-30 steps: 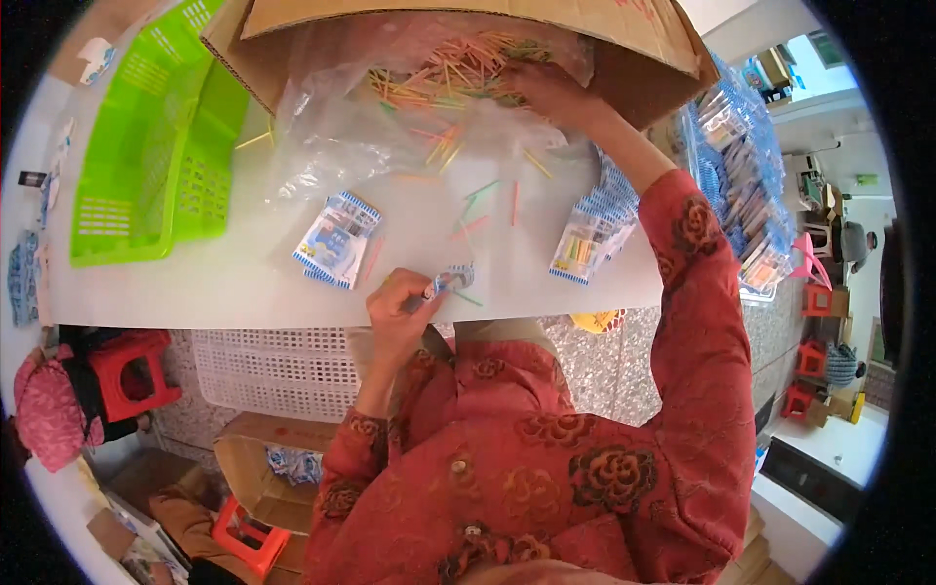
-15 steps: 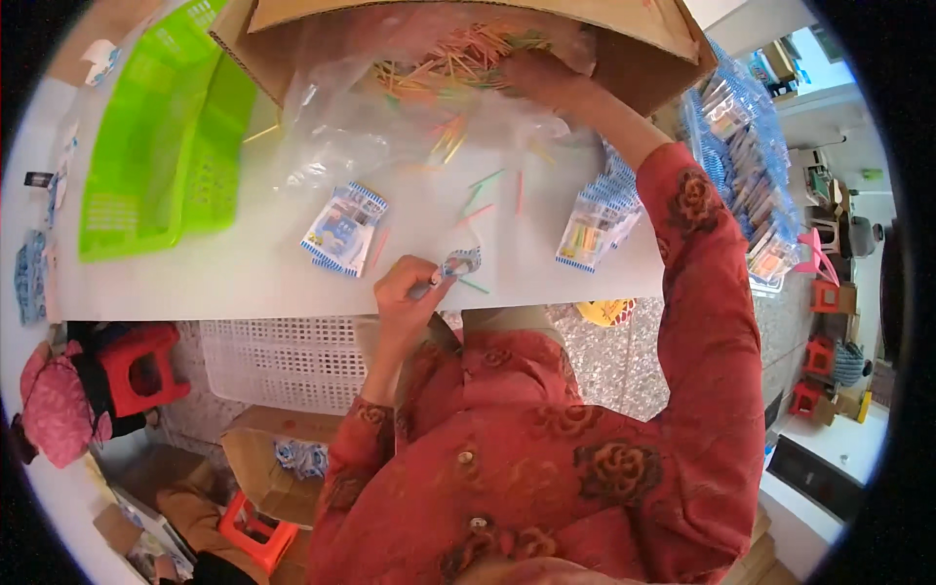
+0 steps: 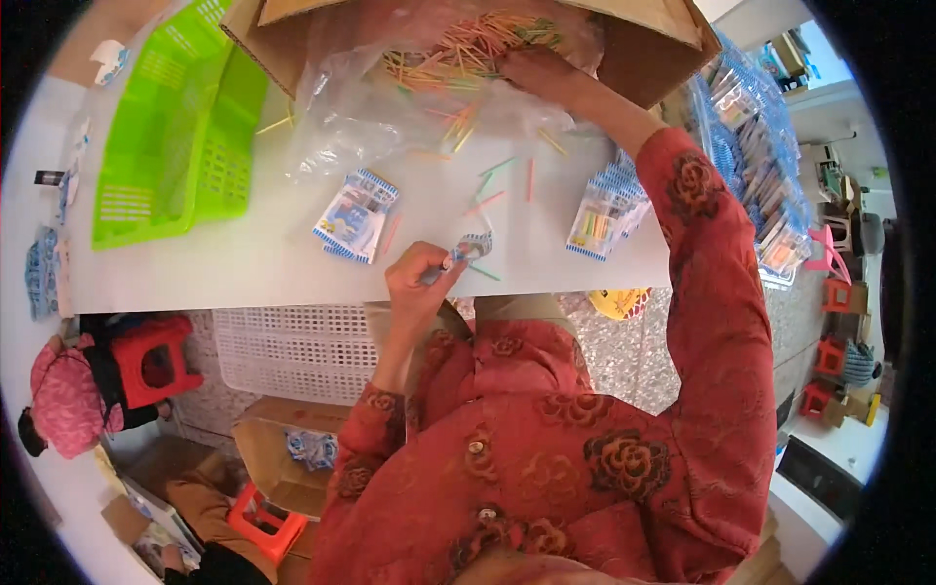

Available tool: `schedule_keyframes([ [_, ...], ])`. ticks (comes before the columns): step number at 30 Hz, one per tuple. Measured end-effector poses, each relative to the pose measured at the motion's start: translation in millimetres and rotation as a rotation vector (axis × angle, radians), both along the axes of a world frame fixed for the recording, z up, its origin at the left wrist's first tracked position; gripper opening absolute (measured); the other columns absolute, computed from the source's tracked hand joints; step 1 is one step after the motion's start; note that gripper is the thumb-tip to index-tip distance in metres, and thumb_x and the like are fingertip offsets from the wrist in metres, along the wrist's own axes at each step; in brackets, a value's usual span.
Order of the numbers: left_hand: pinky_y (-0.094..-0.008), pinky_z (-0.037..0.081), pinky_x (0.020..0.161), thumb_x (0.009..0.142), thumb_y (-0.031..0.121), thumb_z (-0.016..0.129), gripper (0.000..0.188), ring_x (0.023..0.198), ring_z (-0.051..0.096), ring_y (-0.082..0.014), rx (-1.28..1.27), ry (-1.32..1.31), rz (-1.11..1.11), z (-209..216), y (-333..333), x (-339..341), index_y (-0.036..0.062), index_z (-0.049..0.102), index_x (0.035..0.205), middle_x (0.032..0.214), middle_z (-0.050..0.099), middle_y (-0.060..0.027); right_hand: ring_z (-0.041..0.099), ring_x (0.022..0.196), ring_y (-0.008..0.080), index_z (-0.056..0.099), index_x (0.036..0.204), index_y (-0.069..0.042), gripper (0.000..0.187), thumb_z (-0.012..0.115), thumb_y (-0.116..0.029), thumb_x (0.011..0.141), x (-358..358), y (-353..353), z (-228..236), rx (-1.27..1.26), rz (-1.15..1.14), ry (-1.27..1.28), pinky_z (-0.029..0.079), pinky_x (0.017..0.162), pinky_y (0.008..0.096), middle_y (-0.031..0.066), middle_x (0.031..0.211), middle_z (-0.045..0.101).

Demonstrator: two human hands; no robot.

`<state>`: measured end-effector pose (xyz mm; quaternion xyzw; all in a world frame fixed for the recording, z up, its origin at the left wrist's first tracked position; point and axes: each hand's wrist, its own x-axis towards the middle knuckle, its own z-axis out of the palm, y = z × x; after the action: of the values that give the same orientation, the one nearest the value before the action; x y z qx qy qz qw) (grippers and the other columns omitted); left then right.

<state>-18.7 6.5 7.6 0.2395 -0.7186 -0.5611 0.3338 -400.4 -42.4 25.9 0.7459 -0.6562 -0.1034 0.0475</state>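
My left hand [image 3: 421,278] is closed on a small blue-and-white plastic packet [image 3: 474,248], held just above the near edge of the white table [image 3: 263,278]. The packet's upper end stands apart from the fingers. My right hand [image 3: 539,74] reaches to the right side of a heap of thin coloured sticks [image 3: 468,49], pink, orange, yellow and green. Its fingertips are hidden among the sticks. The heap lies on a clear plastic bag [image 3: 341,127] spilling from a cardboard box [image 3: 648,58] tipped toward me.
Filled packets lie left [image 3: 357,216] and right [image 3: 600,219], with loose sticks [image 3: 485,202] between. A green basket [image 3: 214,180] stands at left, and many packets [image 3: 765,166] are heaped at far right. Two people sit at lower left, near red stools [image 3: 156,363] and an open carton [image 3: 268,458].
The whole view has shifted slightly right and up. My right hand stays at the stick heap, and my left hand still holds the packet.
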Motion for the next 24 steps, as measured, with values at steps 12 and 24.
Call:
schedule_keyframes([
  [12, -0.0227, 0.04, 0.053, 0.068, -0.004, 0.074, 0.017, 0.061, 0.051, -0.0098, -0.056, 0.038, 0.026, -14, -2, 2, -0.0009, 0.057, 0.07, 0.071, 0.058, -0.0042, 0.061, 0.087, 0.0346, 0.062, 0.095, -0.004, 0.022, 0.058, -0.011, 0.075, 56, 20, 65, -0.226, -0.052, -0.148, 0.052, 0.077, 0.0414, 0.0166, 0.092, 0.063],
  [24, -0.0207, 0.039, 0.056, 0.072, 0.001, 0.072, 0.013, 0.063, 0.048, -0.0053, -0.011, -0.088, 0.08, -7, 0, 3, -0.0001, 0.059, 0.073, 0.067, 0.056, 0.0003, 0.055, 0.059, 0.0106, 0.062, 0.085, 0.001, 0.017, 0.064, -0.015, 0.081, 91, 65, 101, -0.328, -0.408, -1.151, 0.046, 0.055, 0.0303, 0.0095, 0.067, 0.057],
])
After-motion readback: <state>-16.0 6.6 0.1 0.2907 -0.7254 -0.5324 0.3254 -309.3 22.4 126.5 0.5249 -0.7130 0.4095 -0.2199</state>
